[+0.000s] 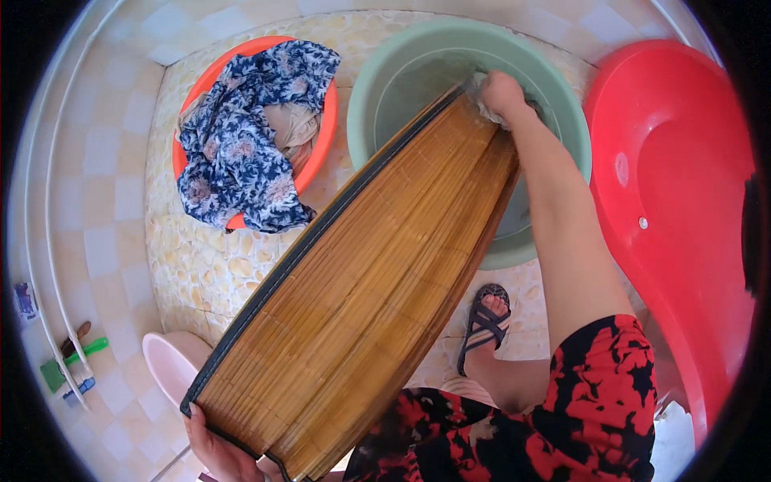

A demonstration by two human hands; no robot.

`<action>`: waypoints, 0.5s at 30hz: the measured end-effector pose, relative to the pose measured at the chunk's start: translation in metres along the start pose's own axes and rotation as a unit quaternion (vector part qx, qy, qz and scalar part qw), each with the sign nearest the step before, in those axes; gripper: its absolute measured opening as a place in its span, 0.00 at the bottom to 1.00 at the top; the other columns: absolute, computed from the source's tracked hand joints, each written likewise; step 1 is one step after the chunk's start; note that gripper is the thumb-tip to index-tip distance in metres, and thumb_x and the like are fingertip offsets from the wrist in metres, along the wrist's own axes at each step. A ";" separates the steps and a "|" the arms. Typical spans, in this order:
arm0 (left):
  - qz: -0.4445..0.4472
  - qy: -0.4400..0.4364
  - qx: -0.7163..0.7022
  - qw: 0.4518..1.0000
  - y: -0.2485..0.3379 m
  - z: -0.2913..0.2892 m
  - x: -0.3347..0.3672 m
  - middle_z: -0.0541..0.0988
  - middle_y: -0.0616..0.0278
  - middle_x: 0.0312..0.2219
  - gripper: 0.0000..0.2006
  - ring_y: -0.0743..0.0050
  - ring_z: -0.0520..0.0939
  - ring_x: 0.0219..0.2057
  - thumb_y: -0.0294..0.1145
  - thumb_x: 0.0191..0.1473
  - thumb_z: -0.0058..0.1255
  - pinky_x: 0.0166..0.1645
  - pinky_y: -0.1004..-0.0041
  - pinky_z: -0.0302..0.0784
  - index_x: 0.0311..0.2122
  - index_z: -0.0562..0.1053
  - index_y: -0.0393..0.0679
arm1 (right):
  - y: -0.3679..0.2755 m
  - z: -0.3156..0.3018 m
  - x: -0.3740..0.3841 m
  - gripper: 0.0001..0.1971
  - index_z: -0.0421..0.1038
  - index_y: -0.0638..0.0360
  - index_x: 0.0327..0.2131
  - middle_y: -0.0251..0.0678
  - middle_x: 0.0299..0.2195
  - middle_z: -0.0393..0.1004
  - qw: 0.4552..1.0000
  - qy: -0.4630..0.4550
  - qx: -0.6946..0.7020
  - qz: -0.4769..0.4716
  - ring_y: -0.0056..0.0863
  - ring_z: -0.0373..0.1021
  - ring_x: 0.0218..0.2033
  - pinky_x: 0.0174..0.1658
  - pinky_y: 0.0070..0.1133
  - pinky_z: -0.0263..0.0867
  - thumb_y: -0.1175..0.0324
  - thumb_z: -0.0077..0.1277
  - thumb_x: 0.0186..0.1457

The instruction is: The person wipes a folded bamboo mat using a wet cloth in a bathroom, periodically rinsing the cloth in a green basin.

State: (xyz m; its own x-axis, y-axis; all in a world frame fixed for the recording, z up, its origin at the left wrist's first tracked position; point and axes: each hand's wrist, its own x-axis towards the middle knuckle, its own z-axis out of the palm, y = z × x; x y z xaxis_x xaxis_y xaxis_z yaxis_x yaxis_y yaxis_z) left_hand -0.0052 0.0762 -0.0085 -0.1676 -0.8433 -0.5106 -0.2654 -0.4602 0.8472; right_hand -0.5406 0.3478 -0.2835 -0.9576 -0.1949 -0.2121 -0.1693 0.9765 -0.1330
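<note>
A long brown bamboo mat [353, 281] with dark edging slants across the middle, its surface bowed in folds. Its far end is over a green basin [363, 104] with water in it. At the mat's near left corner, my left hand [221, 450] grips the edge, partly cut off by the picture's rim. My right hand [506, 96] is closed on a wet pale cloth [479, 100] and presses it to the mat's far end. Part of the cloth is hidden under my fingers.
An orange basin [328, 140] with blue floral fabric [233, 136] stands at the far left. A pink basin [173, 361] is near left, by wall-hung brushes [76, 353]. On the right lies a large red tub [683, 185]. My sandaled foot [488, 321] is beneath the mat's right edge.
</note>
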 end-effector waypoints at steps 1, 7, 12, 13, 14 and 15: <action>-0.009 0.003 0.023 1.000 0.006 0.009 -0.005 0.72 0.56 0.43 0.18 0.66 0.70 0.46 0.38 0.55 0.44 0.52 0.69 0.62 0.47 0.66 0.37 | 0.005 -0.004 -0.001 0.15 0.65 0.58 0.44 0.43 0.43 0.69 1.000 0.001 -0.005 -0.003 0.43 0.68 0.39 0.41 0.32 0.66 0.68 0.45 0.51; -0.016 -0.016 0.024 0.999 0.010 -0.002 -0.012 0.71 0.52 0.45 0.21 0.62 0.69 0.48 0.41 0.55 0.46 0.54 0.65 0.60 0.46 0.66 0.33 | -0.006 -0.050 -0.043 0.15 0.63 0.62 0.47 0.39 0.41 0.71 0.684 -0.121 0.719 0.024 0.28 0.70 0.38 0.40 0.24 0.68 0.67 0.33 0.60; 0.027 -0.061 0.013 0.998 -0.002 -0.003 -0.009 0.73 0.59 0.41 0.18 0.69 0.72 0.43 0.39 0.55 0.44 0.49 0.70 0.65 0.48 0.65 0.39 | -0.013 -0.064 -0.075 0.16 0.64 0.60 0.46 0.38 0.40 0.71 0.670 -0.133 0.730 -0.020 0.30 0.71 0.37 0.38 0.27 0.69 0.62 0.33 0.61; 0.031 -0.061 0.015 0.998 -0.001 -0.001 -0.011 0.72 0.59 0.41 0.18 0.70 0.72 0.43 0.39 0.55 0.44 0.50 0.71 0.64 0.48 0.64 0.39 | -0.014 -0.062 -0.075 0.18 0.64 0.62 0.47 0.37 0.41 0.71 0.748 -0.138 0.647 -0.043 0.29 0.69 0.41 0.44 0.26 0.65 0.60 0.35 0.60; 0.035 -0.062 0.017 0.997 0.000 0.000 -0.013 0.72 0.59 0.42 0.18 0.70 0.71 0.43 0.39 0.56 0.44 0.50 0.71 0.64 0.48 0.64 0.39 | -0.014 -0.058 -0.075 0.20 0.64 0.63 0.48 0.36 0.43 0.70 0.817 -0.141 0.555 -0.066 0.29 0.67 0.44 0.49 0.24 0.62 0.58 0.38 0.59; 0.036 -0.060 0.017 0.997 0.000 0.001 -0.013 0.72 0.59 0.42 0.18 0.70 0.71 0.43 0.39 0.56 0.44 0.50 0.71 0.64 0.48 0.64 0.39 | -0.015 -0.051 -0.072 0.24 0.63 0.65 0.49 0.41 0.46 0.68 0.894 -0.163 0.409 -0.082 0.33 0.64 0.49 0.52 0.25 0.58 0.54 0.40 0.58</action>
State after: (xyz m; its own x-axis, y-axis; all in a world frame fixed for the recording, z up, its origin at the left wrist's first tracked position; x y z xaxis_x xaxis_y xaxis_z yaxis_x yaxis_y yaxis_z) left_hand -0.0038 0.0870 -0.0017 -0.2997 -0.8330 -0.4651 -0.2806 -0.3890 0.8775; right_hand -0.4808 0.3519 -0.2172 -0.7945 -0.4754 -0.3778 0.0542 0.5642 -0.8239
